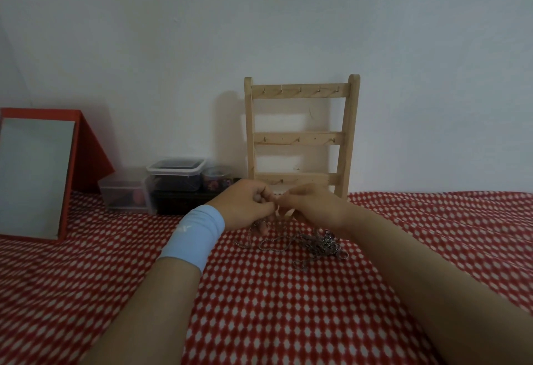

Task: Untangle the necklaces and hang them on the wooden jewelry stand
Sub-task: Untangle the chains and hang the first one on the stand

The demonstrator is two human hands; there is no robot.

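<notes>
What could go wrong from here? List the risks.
1. Both hands, left and right, pinch a thin chain while the tangled necklaces lie on the cloth; pulling hard may tighten the knot.
2. The wooden stand leans against the wall just behind the hands; a bump could topple it.
3. Its hooks look tiny, so a chain might slip off.

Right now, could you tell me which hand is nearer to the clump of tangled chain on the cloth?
The right hand is nearer, just above and left of the tangled clump. The left hand sits farther left, over the loose chain ends.
</notes>
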